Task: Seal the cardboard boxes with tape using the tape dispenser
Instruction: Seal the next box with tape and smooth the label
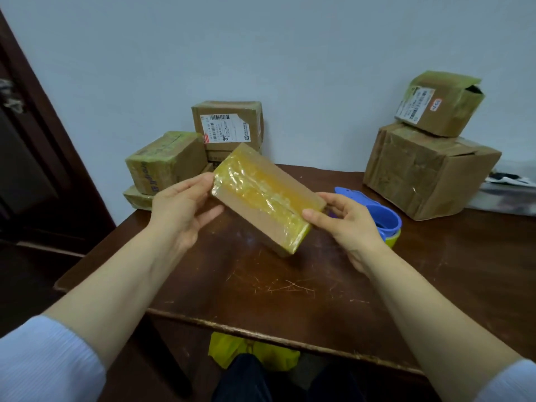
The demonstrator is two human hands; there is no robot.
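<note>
Holding the small box (266, 198) tilted over the middle of the table (261, 285), you grip its upper-left end with your left hand (179, 210), thumb on the taped top and fingers underneath. Your right hand (348, 224) grips the lower-right end, thumb on top and fingers curled behind. Crinkled yellowish tape runs along the top; the underside is hidden, and you cannot tell whether the lowest corner touches the wood.

The blue tape dispenser (374, 210) lies on the table right of centre, just behind your right hand, which covers its near part. A green-yellow roll shows at its lower edge.

The left pile of boxes (165, 163) sits at the table's back-left corner, partly hidden behind the held box. The right pile of boxes (429, 172) stands at upper right, against the wall. Something white and dark at the right edge is too blurred to make out.

Bare, scratched wood lies between your forearms, down to the table's near edge. A yellow bag (249, 352) shows below that edge, partly hidden by it.
</note>
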